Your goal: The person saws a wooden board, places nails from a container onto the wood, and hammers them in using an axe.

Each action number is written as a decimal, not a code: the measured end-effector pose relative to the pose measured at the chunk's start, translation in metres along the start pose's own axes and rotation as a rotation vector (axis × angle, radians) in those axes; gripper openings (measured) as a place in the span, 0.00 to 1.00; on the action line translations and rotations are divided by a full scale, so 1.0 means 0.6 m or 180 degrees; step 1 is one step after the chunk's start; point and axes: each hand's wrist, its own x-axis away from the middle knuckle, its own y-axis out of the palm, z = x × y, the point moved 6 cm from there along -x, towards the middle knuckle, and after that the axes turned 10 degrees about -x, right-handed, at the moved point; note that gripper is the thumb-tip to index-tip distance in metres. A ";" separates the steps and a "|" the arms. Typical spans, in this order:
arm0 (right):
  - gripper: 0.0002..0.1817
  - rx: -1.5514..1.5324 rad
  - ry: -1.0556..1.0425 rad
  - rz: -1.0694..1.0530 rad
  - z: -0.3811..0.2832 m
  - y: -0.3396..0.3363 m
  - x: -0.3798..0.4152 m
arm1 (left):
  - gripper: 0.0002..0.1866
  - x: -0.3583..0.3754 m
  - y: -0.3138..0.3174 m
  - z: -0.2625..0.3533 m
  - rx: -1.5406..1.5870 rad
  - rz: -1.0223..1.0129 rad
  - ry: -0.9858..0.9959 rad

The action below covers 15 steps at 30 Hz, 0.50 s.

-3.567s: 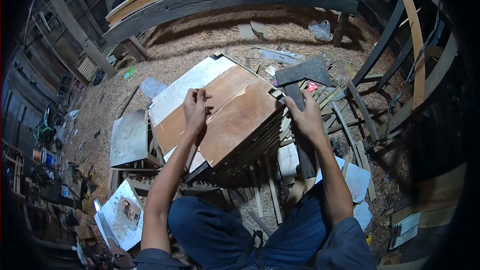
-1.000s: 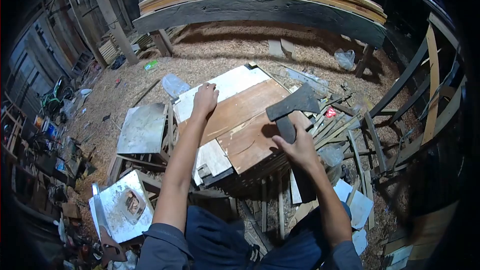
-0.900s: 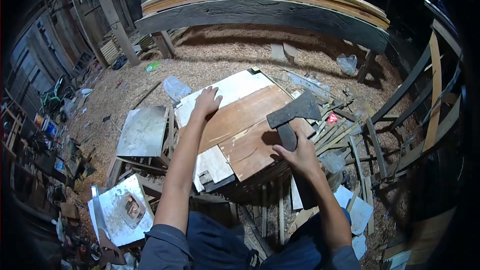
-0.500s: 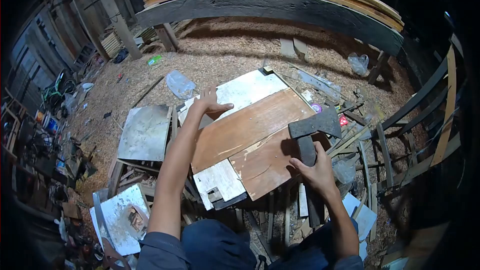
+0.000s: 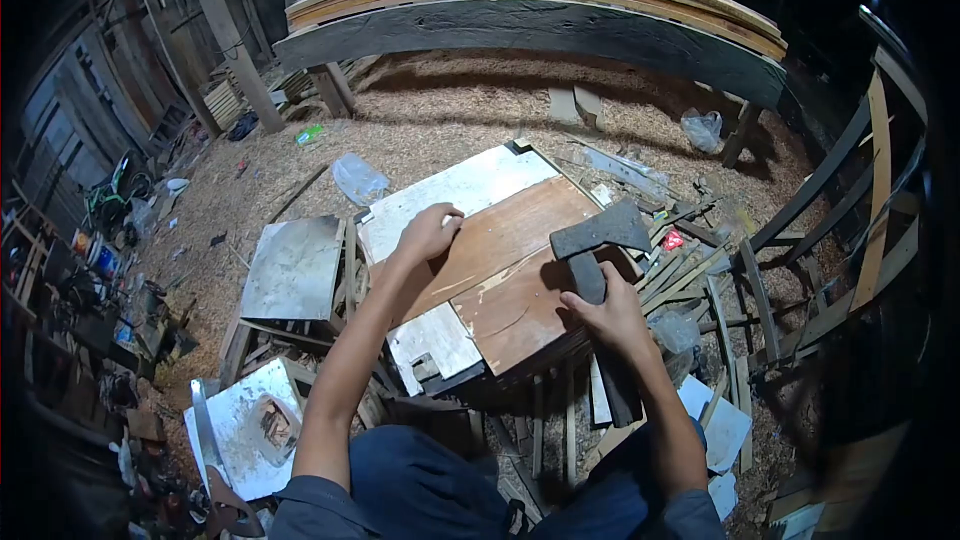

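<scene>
My right hand (image 5: 612,312) is wrapped round the handle of an axe (image 5: 600,228), close below its dark metal head. The axe is held over the right side of a brown wooden board (image 5: 510,230), its handle running down toward my lap. My left hand (image 5: 430,232) rests at the board's upper left part, fingers curled in; a small pale spot shows by the thumb, too small to name. Beneath and behind the brown board lies a white-faced panel (image 5: 455,190). A white piece with a square cut-out (image 5: 437,345) sits at the near left corner.
Left of the work stands a box with a pale top (image 5: 292,270). A handsaw (image 5: 207,430) lies on a white panel with a hole (image 5: 245,440). Scrap wood strips (image 5: 690,275) crowd the right. Behind, a long bench (image 5: 520,25) bears stacked boards; shavings cover the ground.
My left hand has moved right and down over the board, its spread fingers now curled in. My right hand and the axe have shifted slightly left and up in view.
</scene>
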 end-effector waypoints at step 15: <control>0.33 0.0005 0.0113 0.0049 0.013 0.002 -0.001 | 0.17 0.052 -0.018 0.127 -0.0622 0.0152 0.0234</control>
